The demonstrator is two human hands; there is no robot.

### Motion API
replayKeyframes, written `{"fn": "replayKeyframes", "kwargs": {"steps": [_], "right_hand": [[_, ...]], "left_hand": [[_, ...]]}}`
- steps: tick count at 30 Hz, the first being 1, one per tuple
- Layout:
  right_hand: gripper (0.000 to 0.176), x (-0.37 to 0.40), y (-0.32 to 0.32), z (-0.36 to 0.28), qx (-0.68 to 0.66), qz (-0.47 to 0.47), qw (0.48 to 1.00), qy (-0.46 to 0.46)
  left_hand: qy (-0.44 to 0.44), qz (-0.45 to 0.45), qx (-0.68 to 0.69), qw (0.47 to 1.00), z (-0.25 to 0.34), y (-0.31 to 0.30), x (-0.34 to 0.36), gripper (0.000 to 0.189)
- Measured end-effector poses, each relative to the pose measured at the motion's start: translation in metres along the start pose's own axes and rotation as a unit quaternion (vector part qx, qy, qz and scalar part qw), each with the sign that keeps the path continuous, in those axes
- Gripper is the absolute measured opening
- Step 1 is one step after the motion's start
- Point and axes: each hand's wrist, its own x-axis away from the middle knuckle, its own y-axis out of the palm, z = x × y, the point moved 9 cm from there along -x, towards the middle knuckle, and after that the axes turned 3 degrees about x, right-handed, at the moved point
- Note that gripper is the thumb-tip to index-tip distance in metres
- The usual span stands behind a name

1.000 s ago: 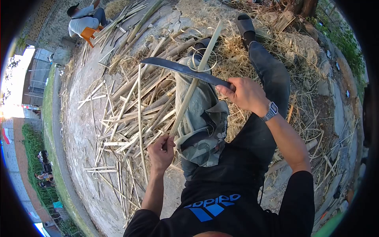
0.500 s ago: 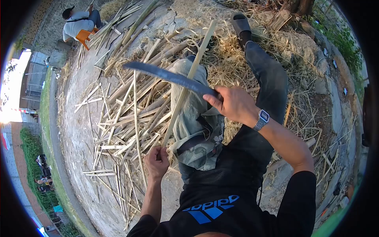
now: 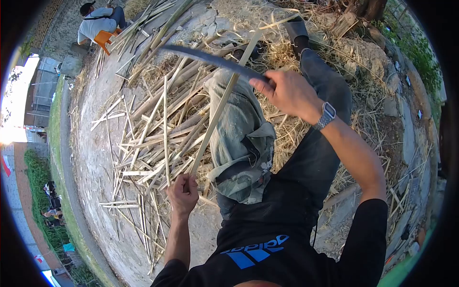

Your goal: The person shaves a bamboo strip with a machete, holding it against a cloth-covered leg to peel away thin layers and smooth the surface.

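Note:
My right hand (image 3: 292, 95) is wrapped round the handle of a machete with a long, dark, slightly curved blade (image 3: 208, 58). The blade crosses over a long pale bamboo strip (image 3: 217, 117). Its near end is pinched in my left hand (image 3: 183, 193), while the strip slants up across my thigh toward my feet. At the strip's far end a thin pale shaving (image 3: 279, 22) sticks out to the right. A grey cloth (image 3: 234, 129) covers my leg beneath the strip.
Split bamboo pieces (image 3: 153, 138) lie in a heap on the concrete to the left. Curled shavings (image 3: 282, 57) pile around my feet. A tree trunk (image 3: 368, 8) stands at the top right. Far left, a person (image 3: 98, 24) sits on an orange chair (image 3: 102, 40).
My right hand and the machete have moved forward along the strip, toward its far end. A thin shaving now sticks out there. My left hand has shifted slightly left.

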Motion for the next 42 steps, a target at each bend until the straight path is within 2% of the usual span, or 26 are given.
{"fn": "replayKeyframes", "kwargs": {"steps": [1,2,4,5,6,8,9,10,11,13,17,19,21,22,24,26,27,29,30,32,33,34,36,38,40,42], "right_hand": [[0.071,0.01,0.014,-0.014,-0.006,-0.061,0.997,-0.036],[0.071,0.01,0.019,-0.009,-0.006,-0.063,0.997,-0.035],[0.074,0.007,0.018,0.006,0.019,-0.006,0.996,-0.09],[0.079,-0.021,0.008,0.054,0.059,-0.023,0.998,0.014],[0.084,-0.052,-0.016,0.114,0.049,0.094,0.991,0.085],[0.081,-0.09,-0.052,0.235,-0.008,0.105,0.955,0.277],[0.076,-0.081,-0.068,0.253,-0.107,0.155,0.938,0.293],[0.072,-0.072,-0.082,0.254,-0.204,0.202,0.909,0.302],[0.072,-0.067,-0.088,0.249,-0.202,0.203,0.911,0.297],[0.066,-0.042,-0.088,0.202,-0.374,0.187,0.882,0.217],[0.06,-0.003,-0.082,0.115,-0.415,0.152,0.883,0.159],[0.054,0.006,-0.058,0.076,-0.485,0.045,0.862,0.138],[0.05,0.017,-0.01,0.043,-0.665,-0.097,0.722,0.164],[0.049,0.025,0.007,0.028,-0.679,-0.124,0.704,0.168],[0.045,0.039,0.04,0.014,-0.61,-0.144,0.754,0.195],[0.046,0.048,0.045,0.003,-0.462,-0.089,0.874,0.123],[0.046,0.054,0.053,0.001,-0.461,-0.086,0.875,0.122],[0.047,0.064,0.045,-0.017,-0.332,-0.025,0.943,0.0],[0.048,0.071,0.046,-0.025,-0.298,-0.062,0.952,-0.011],[0.046,0.083,0.05,-0.035,-0.248,-0.042,0.966,-0.056],[0.046,0.086,0.052,-0.038,-0.208,-0.088,0.973,-0.052],[0.046,0.088,0.051,-0.038,-0.203,-0.089,0.974,-0.05],[0.047,0.09,0.05,-0.039,-0.067,-0.065,0.992,-0.085],[0.048,0.076,0.046,-0.025,-0.058,-0.058,0.992,-0.1],[0.05,0.046,0.022,0.008,-0.043,0.012,0.998,-0.051],[0.052,0.009,0.001,0.061,-0.008,0.057,0.997,0.056]], "left_hand": [[0.018,0.006,-0.011,1.0,0.002,0.001,0.0,0.011],[0.016,0.004,-0.011,1.0,-0.003,0.0,0.002,0.011],[0.027,-0.012,-0.049,0.998,-0.019,-0.009,0.011,0.012],[0.033,0.003,-0.046,0.998,-0.027,-0.013,0.02,0.013],[0.03,0.003,-0.045,0.999,-0.037,-0.018,0.029,0.013],[0.012,0.024,-0.038,0.999,-0.055,-0.028,0.044,0.012],[-0.015,0.015,-0.041,0.999,-0.066,-0.031,0.048,0.011],[0.0,0.033,-0.027,0.999,-0.057,-0.034,0.048,0.011],[-0.007,0.027,-0.027,0.999,-0.055,-0.031,0.043,0.011],[-0.034,0.011,-0.03,0.999,-0.056,-0.019,0.045,0.012],[-0.025,0.017,-0.027,0.999,-0.038,-0.009,0.018,0.014],[-0.011,0.026,-0.043,0.999,-0.026,-0.008,0.005,0.012],[0.025,0.045,-0.039,0.998,0.003,-0.002,-0.012,0.011],[0.052,0.062,-0.031,0.996,0.017,-0.002,-0.015,0.01],[0.027,0.041,-0.045,0.998,0.02,0.004,-0.021,0.01],[0.037,0.053,-0.046,0.997,0.024,0.006,-0.023,0.008],[0.033,0.057,-0.05,0.997,0.027,0.005,-0.024,0.009],[0.052,0.065,-0.061,0.995,0.031,0.007,-0.024,0.01],[0.071,0.073,-0.073,0.992,0.035,0.009,-0.023,0.01],[0.086,0.085,-0.072,0.99,0.043,0.01,-0.024,0.01],[0.103,0.094,-0.075,0.987,0.048,0.01,-0.024,0.009],[0.103,0.094,-0.07,0.988,0.046,0.011,-0.024,0.009],[0.11,0.092,-0.075,0.987,0.04,0.008,-0.019,0.008],[0.135,0.099,-0.064,0.984,0.027,0.002,-0.011,0.01],[0.096,0.068,-0.054,0.992,0.004,0.0,0.0,0.011],[0.125,0.1,-0.033,0.987,0.003,-0.006,0.006,0.012]]}}
